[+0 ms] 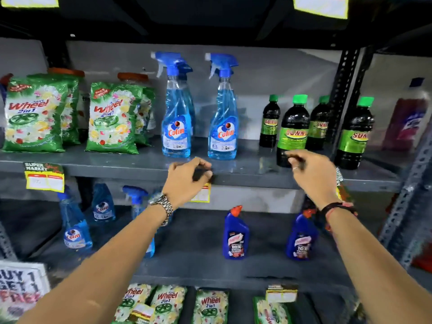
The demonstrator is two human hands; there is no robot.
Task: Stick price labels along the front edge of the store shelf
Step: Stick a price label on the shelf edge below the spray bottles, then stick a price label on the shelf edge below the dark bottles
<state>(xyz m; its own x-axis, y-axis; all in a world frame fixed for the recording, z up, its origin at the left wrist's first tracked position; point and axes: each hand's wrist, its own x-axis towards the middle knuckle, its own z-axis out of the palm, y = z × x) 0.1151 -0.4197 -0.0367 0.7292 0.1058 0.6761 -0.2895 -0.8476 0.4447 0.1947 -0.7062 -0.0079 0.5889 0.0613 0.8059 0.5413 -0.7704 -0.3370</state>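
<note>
The grey shelf's front edge (117,170) runs across the middle of the view. A yellow price label (44,180) hangs on it at the left. My left hand (187,181) is curled around a small dark object (201,174) at the edge. Just below its fingers a second yellow label (201,195) shows, partly hidden by the hand. My right hand (313,176) is raised before the edge further right, fingertips pinched on a thin dark bit (291,158) that is too blurred to identify. Behind that wrist a third label (340,183) is mostly covered.
On the shelf stand green Wheel packs (35,118), two blue Colin spray bottles (176,120), and dark green-capped bottles (293,134). Below are more spray bottles and blue cleaner bottles (236,235). A perforated metal upright (411,197) borders the right side. A "Buy 1 Get 1" sign (21,288) sits at lower left.
</note>
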